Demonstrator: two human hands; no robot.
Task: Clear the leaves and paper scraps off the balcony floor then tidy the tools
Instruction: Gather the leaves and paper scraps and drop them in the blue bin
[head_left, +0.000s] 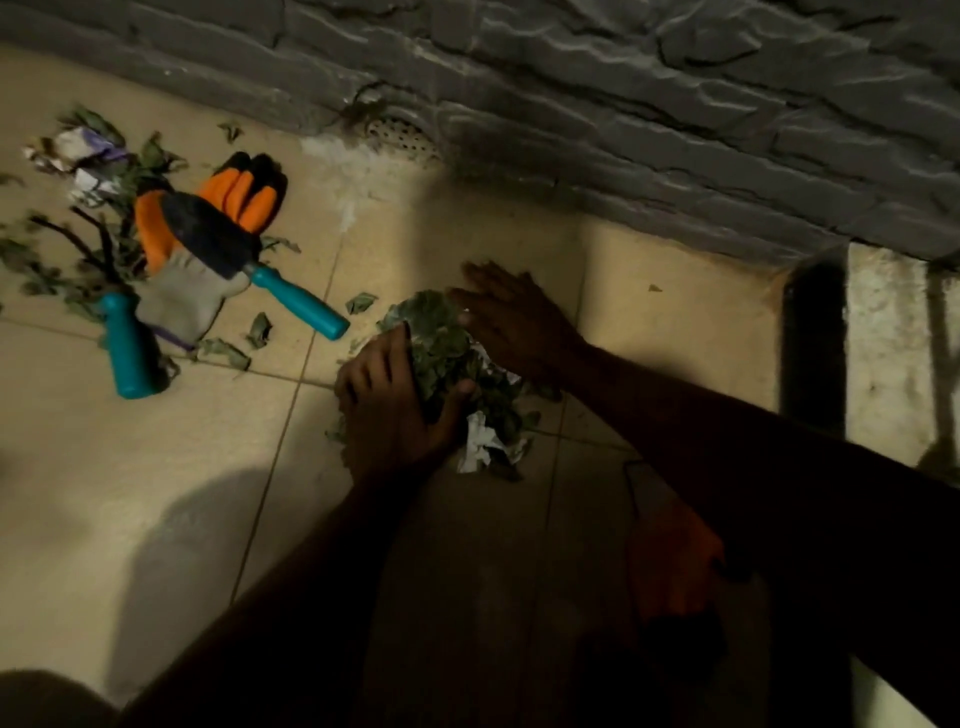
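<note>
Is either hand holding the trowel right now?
No: the trowel lies on the glove, while the left hand and right hand are on the leaf pile.

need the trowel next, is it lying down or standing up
Lying down: the trowel rests flat across the orange gloves, not propped up.

pile (441, 358) mid-floor (156, 493) | trowel (218, 239) on glove (182, 299), left of pile | second tool (127, 353) left of glove | twigs (93, 244) far left | drain (400, 132) behind, at wall (623, 104)
</note>
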